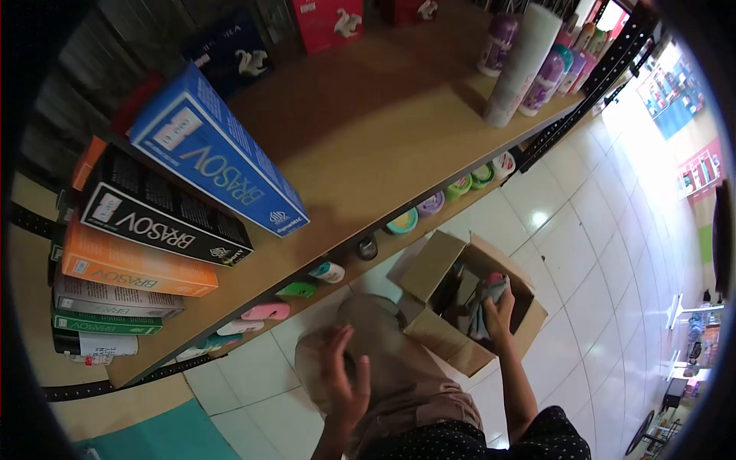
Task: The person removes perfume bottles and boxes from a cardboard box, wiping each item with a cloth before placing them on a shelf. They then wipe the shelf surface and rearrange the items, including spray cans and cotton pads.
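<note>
My left hand [345,381] is raised over my knee, fingers spread and holding nothing. My right hand [502,307] reaches into an open cardboard box [431,270] on the tiled floor. Its fingers are closed round a grey item with a pinkish-red part [483,313], whose kind I cannot make out. Other contents of the box lie in shadow beside it. Up on the shelf to the left stands a row of Brasov boxes, with a blue Brasov box [222,153] in front of a black one [169,211] and an orange one [138,261].
A wooden shelf [368,130] runs diagonally above the floor. At its far end stand a tall white roll [523,65] and several purple-capped bottles [546,80]. Tubs and bottles, among them a pink one [265,311], line the lower shelf. White floor tiles [590,253] extend to the right.
</note>
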Available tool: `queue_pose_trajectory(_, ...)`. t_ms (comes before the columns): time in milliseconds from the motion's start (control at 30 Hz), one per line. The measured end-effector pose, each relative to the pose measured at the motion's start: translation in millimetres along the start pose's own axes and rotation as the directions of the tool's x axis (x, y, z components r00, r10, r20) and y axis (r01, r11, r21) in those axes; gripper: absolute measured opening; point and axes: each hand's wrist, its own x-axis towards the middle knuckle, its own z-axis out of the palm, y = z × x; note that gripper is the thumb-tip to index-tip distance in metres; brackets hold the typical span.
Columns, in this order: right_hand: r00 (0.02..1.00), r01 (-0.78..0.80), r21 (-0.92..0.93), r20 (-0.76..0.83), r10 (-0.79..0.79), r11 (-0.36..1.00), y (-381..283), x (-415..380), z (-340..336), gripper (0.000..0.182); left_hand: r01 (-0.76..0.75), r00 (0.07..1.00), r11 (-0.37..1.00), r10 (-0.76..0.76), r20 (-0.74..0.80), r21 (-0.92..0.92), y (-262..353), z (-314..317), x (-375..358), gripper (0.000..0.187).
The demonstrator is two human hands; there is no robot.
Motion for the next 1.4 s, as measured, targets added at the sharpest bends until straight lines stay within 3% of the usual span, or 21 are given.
queue_pose_trajectory(33, 0.999, -0.016, 0.034, 0.039, 0.015, 0.999, -29.9, -4.0, -5.4, 0.027, -0.017, 1.0, 1.0, 0.017, -0.011, -0.009, 4.3, 7.5, 2.2, 0.039)
queue_pose_trajectory(100, 0.996, -0.021, 0.16, 0.084, 0.008, 0.987, -78.9, -14.8, -3.9, 0.027, 0.008, 0.956, 0.967, 0.067, 0.287, -0.253, 9.7, 23.3, 4.9, 0.031)
queue_pose_trajectory(133, 0.996, -0.01, 0.253, 0.088, -0.013, 0.967, -97.8, -20.2, 1.6, 0.027, -0.011, 0.956, 0.966, 0.085, 0.279, -0.257, 13.7, 32.8, 2.9, 0.031)
queue_pose_trajectory(200, 0.93, 0.012, 0.321, 0.345, -0.129, 0.947, -123.9, -22.4, 10.8, 0.025, 0.023, 0.932, 0.921, 0.12, 0.341, -0.388, 21.2, 47.1, -2.4, 0.028)
queue_pose_trajectory(300, 0.964, -0.089, 0.593, 0.253, -0.08, 0.8, -165.1, -29.8, 35.7, 0.018, 0.119, 0.972, 0.894, -0.017, 0.233, -0.433, 40.6, 33.8, 6.2, 0.041)
queue_pose_trajectory(400, 0.965, -0.178, 0.703, 0.261, -0.018, 0.688, -179.3, -35.3, 54.8, 0.015, 0.025, 0.996, 0.907, 0.015, 0.091, -0.421, 33.7, 30.5, 6.7, 0.051)
queue_pose_trajectory(533, 0.937, -0.269, 0.805, 0.346, -0.05, 0.529, -185.6, -40.3, 56.4, 0.021, 0.155, 0.974, 0.908, -0.075, 0.215, -0.39, 37.9, 17.1, 15.5, 0.059)
queue_pose_trajectory(667, 0.929, -0.312, 0.788, 0.371, -0.003, 0.531, -178.6, -42.8, 46.2, 0.018, 0.158, 0.942, 0.857, 0.018, 0.335, -0.49, 45.4, 10.2, 24.9, 0.057)
queue_pose_trajectory(700, 0.967, -0.173, 0.582, 0.252, 0.026, 0.794, -189.2, -43.0, 35.5, 0.018, 0.196, 0.912, 0.836, 0.037, 0.408, -0.513, 50.1, 8.5, 28.1, 0.059)
queue_pose_trajectory(733, 0.982, -0.102, 0.445, 0.191, 0.017, 0.89, -179.6, -41.1, 34.0, 0.018, 0.192, 0.913, 0.837, 0.038, 0.406, -0.512, 57.1, 6.3, 30.4, 0.059)
queue_pose_trajectory(767, 0.992, -0.045, 0.287, 0.128, 0.008, 0.957, -170.0, -39.2, 32.6, 0.019, 0.255, 0.908, 0.722, 0.05, 0.415, -0.643, 66.5, 3.3, 32.5, 0.062)
queue_pose_trajectory(800, 0.993, 0.03, 0.414, 0.092, -0.075, 0.91, -145.1, -30.4, 40.5, 0.021, 0.311, 0.904, 0.583, 0.063, 0.423, -0.751, 76.2, 0.5, 37.5, 0.064)
queue_pose_trajectory(833, 0.973, 0.155, 0.152, 0.147, -0.178, 0.976, -122.5, -28.6, 33.5, 0.024, 0.237, 0.914, 0.609, 0.123, 0.386, -0.757, 83.8, -3.6, 47.8, 0.068)
queue_pose_trajectory(900, 0.892, 0.447, -0.367, 0.251, -0.376, 0.815, -113.3, -22.8, 10.7, 0.032, 0.091, 0.936, 0.614, 0.217, 0.279, -0.784, 103.7, -7.5, 78.1, 0.071)
queue_pose_trajectory(1033, 0.94, 0.339, -0.075, 0.057, -0.336, 0.938, -103.1, -36.7, -3.1, 0.033, -0.2, 0.939, 0.631, 0.342, 0.038, -0.749, 149.9, -3.2, 159.6, 0.059)
queue_pose_trajectory(1100, 0.947, 0.322, -0.091, 0.033, -0.32, 0.943, -89.7, -41.9, -5.1, 0.033, -0.376, 0.905, 0.651, 0.412, -0.11, -0.66, 149.7, 11.3, 205.1, 0.058)
queue_pose_trajectory(1200, 0.959, 0.282, -0.12, -0.007, -0.285, 0.952, -69.4, -46.3, -7.0, 0.037, -0.427, 0.885, 0.675, 0.447, -0.128, -0.601, 144.9, 27.9, 242.5, 0.056)
queue_pose_trajectory(1233, 0.992, 0.125, 0.21, 0.008, -0.129, 0.97, -93.2, -48.5, -11.5, 0.033, -0.397, 0.905, 0.703, 0.406, -0.126, -0.59, 144.3, 32.7, 248.2, 0.057)
queue_pose_trajectory(1300, 0.981, -0.14, 0.818, 0.037, 0.191, 0.558, -141.0, -52.7, -20.5, 0.031, -0.364, 0.923, 0.728, 0.365, -0.121, -0.581, 140.3, 42.4, 258.4, 0.058)
queue_pose_trajectory(1333, 0.969, -0.221, 0.937, 0.179, 0.172, 0.269, -143.4, -52.3, -25.0, 0.03, -0.392, 0.911, 0.71, 0.391, -0.135, -0.585, 136.6, 47.5, 263.0, 0.061)
queue_pose_trajectory(1400, 0.945, -0.304, 0.952, 0.307, 0.113, -0.042, -127.3, -49.5, -24.5, 0.029, -0.414, 0.899, 0.694, 0.413, -0.146, -0.59, 133.3, 54.1, 267.1, 0.063)
